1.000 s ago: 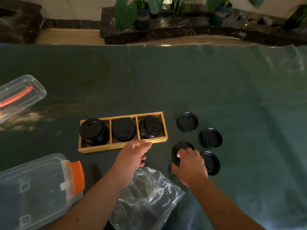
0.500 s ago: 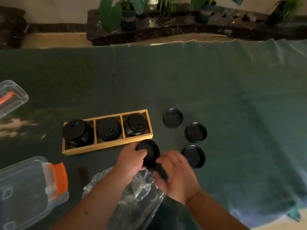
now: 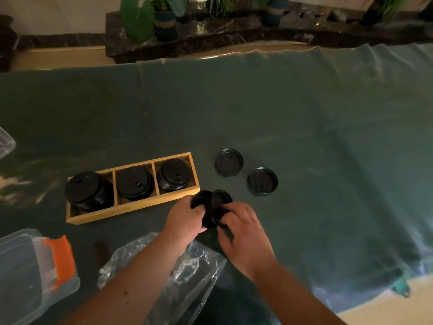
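Observation:
My left hand [image 3: 184, 218] and my right hand [image 3: 244, 232] meet just in front of the right end of a wooden tray [image 3: 121, 211]. Between them they hold black cup lids [image 3: 212, 206], tilted on edge; two overlapping rims show. The left fingers curl round the left rim, the right fingers pinch the right side. The tray has three compartments, each with a stack of black lids [image 3: 87, 190]. Two single black lids lie flat on the green cloth to the right, one farther [image 3: 229, 162] and one nearer [image 3: 263, 181].
A crumpled clear plastic bag [image 3: 185, 275] lies under my forearms. A clear plastic box with an orange clasp [image 3: 35, 270] sits at the near left, another clear container [image 3: 5, 143] at the left edge. Potted plants [image 3: 164, 17] stand on a dark ledge beyond the cloth.
My right hand took a second lid off the cloth and brought it against the lid in my left hand. One lid fewer lies on the cloth. The view shifted right.

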`<state>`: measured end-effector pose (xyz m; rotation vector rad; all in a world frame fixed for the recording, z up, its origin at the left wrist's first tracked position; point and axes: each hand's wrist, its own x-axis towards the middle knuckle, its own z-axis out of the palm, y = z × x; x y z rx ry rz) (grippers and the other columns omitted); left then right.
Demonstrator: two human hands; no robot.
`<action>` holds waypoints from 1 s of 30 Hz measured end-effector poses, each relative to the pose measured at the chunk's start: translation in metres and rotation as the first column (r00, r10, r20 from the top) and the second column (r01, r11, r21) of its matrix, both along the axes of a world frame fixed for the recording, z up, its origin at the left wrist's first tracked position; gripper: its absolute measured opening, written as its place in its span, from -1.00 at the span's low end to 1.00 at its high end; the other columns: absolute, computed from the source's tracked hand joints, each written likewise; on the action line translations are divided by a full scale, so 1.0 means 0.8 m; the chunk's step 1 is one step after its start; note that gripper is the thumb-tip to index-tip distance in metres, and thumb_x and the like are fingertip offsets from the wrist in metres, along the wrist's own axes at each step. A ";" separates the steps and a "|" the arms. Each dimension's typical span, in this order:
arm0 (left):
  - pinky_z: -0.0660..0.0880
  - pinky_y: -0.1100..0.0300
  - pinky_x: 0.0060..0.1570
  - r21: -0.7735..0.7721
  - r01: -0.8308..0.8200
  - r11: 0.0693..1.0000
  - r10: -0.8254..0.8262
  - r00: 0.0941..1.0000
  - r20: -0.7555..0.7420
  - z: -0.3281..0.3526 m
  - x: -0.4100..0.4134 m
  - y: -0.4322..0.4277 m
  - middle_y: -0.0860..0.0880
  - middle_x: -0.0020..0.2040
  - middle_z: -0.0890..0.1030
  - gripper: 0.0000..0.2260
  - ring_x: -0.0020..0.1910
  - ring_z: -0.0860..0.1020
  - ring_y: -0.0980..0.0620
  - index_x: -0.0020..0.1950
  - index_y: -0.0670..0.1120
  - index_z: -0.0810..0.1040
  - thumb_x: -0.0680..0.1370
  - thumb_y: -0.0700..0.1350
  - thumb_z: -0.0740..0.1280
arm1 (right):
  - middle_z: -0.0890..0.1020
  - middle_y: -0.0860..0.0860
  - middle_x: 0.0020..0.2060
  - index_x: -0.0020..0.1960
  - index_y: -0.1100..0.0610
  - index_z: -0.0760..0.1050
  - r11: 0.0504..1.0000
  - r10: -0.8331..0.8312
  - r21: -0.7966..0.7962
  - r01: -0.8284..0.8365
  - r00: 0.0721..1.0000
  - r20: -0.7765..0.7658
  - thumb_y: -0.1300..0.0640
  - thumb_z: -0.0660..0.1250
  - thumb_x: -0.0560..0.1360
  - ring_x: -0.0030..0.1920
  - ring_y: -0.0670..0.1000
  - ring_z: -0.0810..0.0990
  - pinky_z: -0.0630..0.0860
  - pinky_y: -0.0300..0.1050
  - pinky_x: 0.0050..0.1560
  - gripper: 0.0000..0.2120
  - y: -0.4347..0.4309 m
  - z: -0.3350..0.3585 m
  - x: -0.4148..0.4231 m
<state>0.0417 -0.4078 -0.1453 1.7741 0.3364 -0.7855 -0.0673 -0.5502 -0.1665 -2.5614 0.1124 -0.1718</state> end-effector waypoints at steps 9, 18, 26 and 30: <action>0.74 0.09 -0.11 -0.113 -0.030 0.993 0.018 0.994 -0.110 0.006 -0.004 -0.020 -0.06 0.08 0.75 -0.69 0.04 0.75 -0.01 0.25 -0.03 0.64 0.60 0.12 0.42 | 0.61 0.04 0.26 0.23 0.13 0.53 0.960 0.214 0.181 -0.215 0.976 0.026 0.16 0.35 0.60 0.14 0.07 0.62 0.60 -0.08 0.08 -0.79 -0.007 0.003 0.018; 0.62 0.13 -0.24 -0.031 -0.130 0.991 0.127 0.989 -0.077 0.000 0.011 -0.028 -0.14 0.27 0.55 -0.71 0.10 0.59 -0.08 0.31 -0.04 0.50 0.66 -0.31 0.20 | 0.52 0.10 0.37 0.38 0.11 0.50 0.878 -0.397 -0.418 0.233 0.843 -0.364 0.07 0.31 0.62 0.44 0.21 0.39 0.37 0.10 0.44 -0.66 -0.127 -0.039 0.075; 0.69 0.15 -0.35 -0.076 -0.239 0.968 0.222 0.957 -0.188 -0.005 0.017 -0.041 -0.14 0.24 0.64 -0.73 0.12 0.66 -0.10 0.33 -0.03 0.54 0.68 -0.26 0.22 | 0.69 0.19 0.23 0.01 0.22 0.65 0.995 0.097 -0.020 -0.096 0.994 0.039 0.21 0.46 0.53 0.25 0.26 0.62 0.57 0.15 0.31 -0.90 -0.040 -0.002 0.053; 0.72 0.10 -0.23 -0.153 -0.279 0.948 0.228 0.931 -0.286 -0.002 0.022 -0.032 -0.04 0.08 0.78 -0.62 0.01 0.76 0.01 0.22 0.07 0.63 0.64 0.31 0.28 | 0.67 0.12 0.32 0.08 0.20 0.63 0.990 0.125 0.074 -0.122 0.992 -0.034 0.20 0.39 0.61 0.06 0.21 0.69 0.66 0.07 0.02 -0.90 -0.009 0.000 0.051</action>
